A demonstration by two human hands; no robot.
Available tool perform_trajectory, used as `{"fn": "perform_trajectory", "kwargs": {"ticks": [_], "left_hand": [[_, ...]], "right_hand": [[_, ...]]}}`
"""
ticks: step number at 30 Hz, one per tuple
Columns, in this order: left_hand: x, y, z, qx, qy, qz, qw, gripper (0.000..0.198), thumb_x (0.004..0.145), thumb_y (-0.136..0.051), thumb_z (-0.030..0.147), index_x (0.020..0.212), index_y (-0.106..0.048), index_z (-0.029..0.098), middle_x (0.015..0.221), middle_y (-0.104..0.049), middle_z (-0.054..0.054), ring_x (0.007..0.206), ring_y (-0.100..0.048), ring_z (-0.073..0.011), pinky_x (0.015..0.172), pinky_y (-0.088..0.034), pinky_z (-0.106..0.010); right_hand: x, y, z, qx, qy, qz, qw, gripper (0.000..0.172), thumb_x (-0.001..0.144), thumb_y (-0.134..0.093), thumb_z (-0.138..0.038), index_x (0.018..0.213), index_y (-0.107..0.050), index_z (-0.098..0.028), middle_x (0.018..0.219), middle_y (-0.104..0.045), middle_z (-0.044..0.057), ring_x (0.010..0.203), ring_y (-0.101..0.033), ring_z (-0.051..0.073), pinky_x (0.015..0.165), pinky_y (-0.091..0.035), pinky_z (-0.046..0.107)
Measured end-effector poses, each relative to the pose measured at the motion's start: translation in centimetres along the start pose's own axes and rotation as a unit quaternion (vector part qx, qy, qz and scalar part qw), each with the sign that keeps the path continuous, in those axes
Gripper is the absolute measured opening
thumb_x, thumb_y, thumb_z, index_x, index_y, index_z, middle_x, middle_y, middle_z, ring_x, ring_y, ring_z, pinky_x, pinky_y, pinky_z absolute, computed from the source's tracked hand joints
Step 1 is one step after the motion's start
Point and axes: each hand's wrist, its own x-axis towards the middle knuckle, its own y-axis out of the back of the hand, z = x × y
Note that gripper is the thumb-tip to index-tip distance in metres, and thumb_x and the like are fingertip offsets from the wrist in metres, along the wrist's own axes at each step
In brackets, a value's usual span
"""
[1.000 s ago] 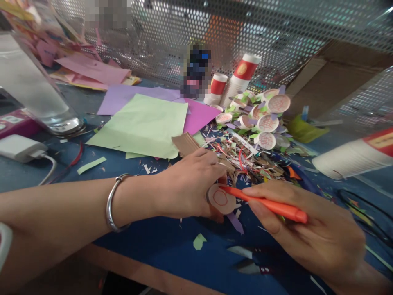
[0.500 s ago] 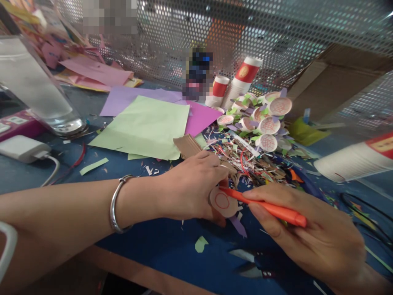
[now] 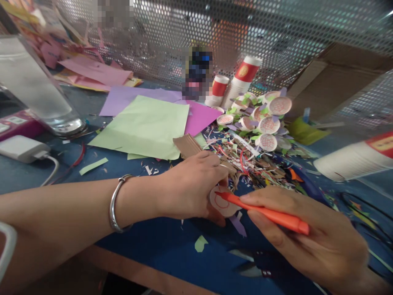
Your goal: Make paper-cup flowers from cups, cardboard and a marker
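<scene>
My left hand (image 3: 193,186), a silver bangle at its wrist, is closed around a small paper-cup piece (image 3: 225,208) whose round pale face is turned up. A red-orange ring is drawn on that face. In my right hand (image 3: 313,233) is an orange marker (image 3: 273,214), its tip at the upper left of the ring. A purple paper strip (image 3: 238,225) sticks out below the cup piece. Scissors (image 3: 251,262) lie under my right hand, blades to the left. A green paper scrap (image 3: 201,243) rests on the blue table nearby.
Finished-looking cup pieces with red grids (image 3: 267,125) are heaped behind a pile of paper shreds (image 3: 245,159). Green paper (image 3: 147,127) lies at centre left. Paper cups (image 3: 242,80) stand at the back; another stack (image 3: 353,162) leans right. A water glass (image 3: 46,86) stands left.
The marker tip has moved slightly left and down across the face of the cup piece. My right hand has shifted a little with it; my left hand stays in place.
</scene>
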Motion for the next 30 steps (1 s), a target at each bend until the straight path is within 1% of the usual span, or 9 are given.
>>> {"fn": "perform_trajectory", "kwargs": {"ticks": [5, 11, 15, 18, 22, 25, 30], "left_hand": [[-0.04, -0.09, -0.11, -0.009, -0.007, 0.003, 1.0, 0.053, 0.061, -0.093, 0.044, 0.095, -0.067, 0.013, 0.099, -0.064, -0.007, 0.1, -0.056, -0.0263, 0.085, -0.04, -0.034], [-0.02, -0.17, -0.05, -0.009, -0.004, 0.004, 1.0, 0.054, 0.06, -0.094, 0.044, 0.095, -0.067, 0.014, 0.098, -0.064, -0.005, 0.1, -0.056, -0.0257, 0.085, -0.041, -0.033], [-0.03, -0.02, 0.07, -0.004, 0.003, -0.002, 1.0, 0.053, 0.061, -0.093, 0.043, 0.097, -0.067, 0.014, 0.099, -0.064, -0.006, 0.1, -0.056, -0.0261, 0.085, -0.042, -0.033], [-0.06, 0.11, 0.14, -0.004, 0.004, -0.002, 1.0, 0.053, 0.062, -0.093, 0.044, 0.098, -0.067, 0.014, 0.1, -0.064, -0.007, 0.101, -0.056, -0.0263, 0.085, -0.042, -0.034], [-0.08, 0.19, 0.19, -0.004, 0.005, -0.004, 1.0, 0.052, 0.062, -0.093, 0.044, 0.097, -0.067, 0.015, 0.101, -0.065, -0.006, 0.102, -0.057, -0.0264, 0.085, -0.043, -0.034], [-0.11, 0.18, 0.18, 0.002, 0.001, 0.001, 1.0, 0.053, 0.062, -0.093, 0.045, 0.098, -0.067, 0.015, 0.101, -0.066, -0.006, 0.102, -0.057, -0.0265, 0.086, -0.042, -0.034], [-0.19, 0.2, 0.18, 0.026, -0.01, -0.005, 1.0, 0.054, 0.066, -0.089, 0.05, 0.102, -0.068, 0.016, 0.101, -0.066, -0.007, 0.104, -0.056, -0.028, 0.088, -0.041, -0.036]], "right_hand": [[0.12, -0.02, -0.03, 0.0, 0.007, -0.025, 1.0, 0.021, 0.094, -0.061, -0.013, 0.113, -0.068, -0.021, 0.097, -0.078, 0.001, 0.088, -0.073, 0.011, 0.089, -0.055, 0.018], [0.21, 0.06, -0.08, 0.0, 0.003, -0.025, 1.0, 0.017, 0.094, -0.06, -0.014, 0.107, -0.068, -0.021, 0.092, -0.078, 0.002, 0.081, -0.074, 0.013, 0.083, -0.058, 0.021], [0.2, 0.23, -0.17, 0.009, -0.012, -0.023, 1.0, 0.02, 0.092, -0.061, -0.012, 0.107, -0.068, -0.023, 0.092, -0.078, 0.001, 0.077, -0.074, 0.014, 0.078, -0.06, 0.023], [0.04, 0.35, -0.11, 0.009, -0.018, -0.024, 1.0, 0.024, 0.089, -0.063, -0.009, 0.107, -0.067, -0.024, 0.091, -0.077, 0.0, 0.077, -0.074, 0.015, 0.077, -0.06, 0.025], [-0.3, 0.44, 0.03, 0.024, -0.018, -0.008, 1.0, 0.028, 0.088, -0.063, -0.009, 0.11, -0.067, -0.026, 0.093, -0.077, 0.0, 0.078, -0.074, 0.016, 0.076, -0.06, 0.026], [-0.39, 0.53, -0.01, 0.03, -0.014, -0.007, 0.999, 0.028, 0.087, -0.063, -0.008, 0.109, -0.067, -0.025, 0.093, -0.077, 0.0, 0.079, -0.074, 0.014, 0.077, -0.059, 0.024], [-0.05, 0.54, -0.26, 0.057, -0.02, -0.02, 0.998, 0.027, 0.087, -0.065, -0.008, 0.108, -0.067, -0.024, 0.091, -0.076, -0.002, 0.08, -0.073, 0.011, 0.076, -0.057, 0.018]]}}
